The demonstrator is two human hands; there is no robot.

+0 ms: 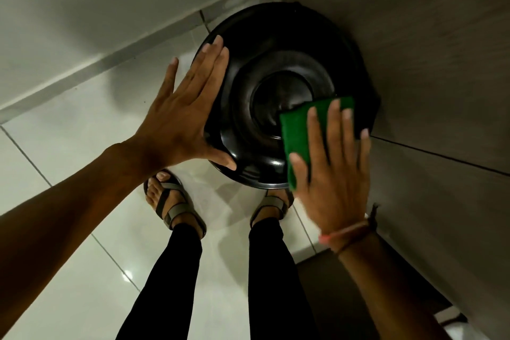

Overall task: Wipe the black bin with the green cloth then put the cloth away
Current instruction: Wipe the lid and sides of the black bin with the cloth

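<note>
The black bin (pixel 276 85) is set in a corner: a wall (pixel 427 50) touches or nearly touches its right side, and another wall (pixel 96 8) runs close behind it, so little room is left there. The left rim is covered by the flat left hand (pixel 187 116), and the near right part of the lid by the right hand (pixel 331 168) pressed on the green cloth (pixel 296 130). The lid's centre and far part are left uncovered. Open tiled floor (pixel 69 146) is seen to the left; the near side is taken up by two sandalled feet (pixel 172 201).
</note>
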